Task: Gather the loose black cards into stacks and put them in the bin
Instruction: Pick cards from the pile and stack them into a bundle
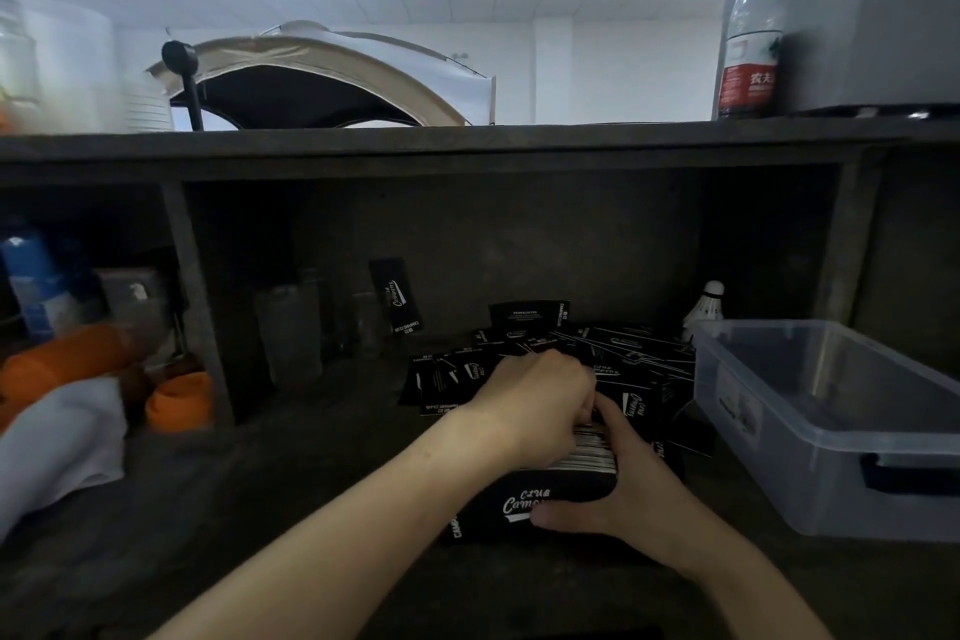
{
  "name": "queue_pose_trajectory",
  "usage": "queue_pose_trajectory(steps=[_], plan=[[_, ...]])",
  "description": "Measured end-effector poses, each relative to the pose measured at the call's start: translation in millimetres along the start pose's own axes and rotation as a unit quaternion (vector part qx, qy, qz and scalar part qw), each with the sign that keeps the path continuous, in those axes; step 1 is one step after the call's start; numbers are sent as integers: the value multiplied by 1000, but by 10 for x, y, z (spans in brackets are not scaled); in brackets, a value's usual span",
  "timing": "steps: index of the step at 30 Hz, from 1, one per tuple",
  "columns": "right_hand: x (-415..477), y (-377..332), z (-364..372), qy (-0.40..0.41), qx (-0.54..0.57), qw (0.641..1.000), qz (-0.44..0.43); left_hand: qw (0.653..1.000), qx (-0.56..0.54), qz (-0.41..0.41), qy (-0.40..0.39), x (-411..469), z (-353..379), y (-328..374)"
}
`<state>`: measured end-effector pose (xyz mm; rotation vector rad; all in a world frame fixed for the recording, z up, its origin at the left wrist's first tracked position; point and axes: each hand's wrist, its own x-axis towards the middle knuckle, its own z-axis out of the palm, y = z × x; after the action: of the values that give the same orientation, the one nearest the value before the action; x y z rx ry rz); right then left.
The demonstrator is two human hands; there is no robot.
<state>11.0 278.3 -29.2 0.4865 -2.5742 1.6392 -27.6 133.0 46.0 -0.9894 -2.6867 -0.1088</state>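
Note:
A thick stack of black cards (540,496) with white "Club Camping" print stands on edge on the dark shelf in front of me. My right hand (631,494) grips the stack from the right, thumb on its front face. My left hand (540,405) curls over the stack's top edge and holds it from the left. Behind the hands lies a loose heap of black cards (623,353). One more black card (397,299) leans upright against the back wall. The clear plastic bin (831,411) stands at the right with nothing visible inside.
A shuttlecock (706,309) stands behind the bin. Clear glass jars (291,338) line the back left of the compartment. A divider (200,307) separates it from orange items (179,400) and white cloth (57,437). A water bottle (750,36) sits on the top shelf.

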Motion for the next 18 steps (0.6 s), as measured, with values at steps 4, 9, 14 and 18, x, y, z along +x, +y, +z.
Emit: queue_pose_trajectory(steps=[4, 9, 14, 18], plan=[[-14, -1, 4, 3, -10, 1000, 0, 995, -66, -14, 73, -96, 73, -59], [-34, -32, 4, 3, -13, 1000, 1, 979, -147, -47, 133, -201, 61, -169], [-27, 0, 26, 1, -19, 999, -29, 995, -73, -6, 73, -137, 138, -106], [-17, 10, 54, 3, -33, 998, -52, 991, -104, -22, 85, -84, 191, -170]])
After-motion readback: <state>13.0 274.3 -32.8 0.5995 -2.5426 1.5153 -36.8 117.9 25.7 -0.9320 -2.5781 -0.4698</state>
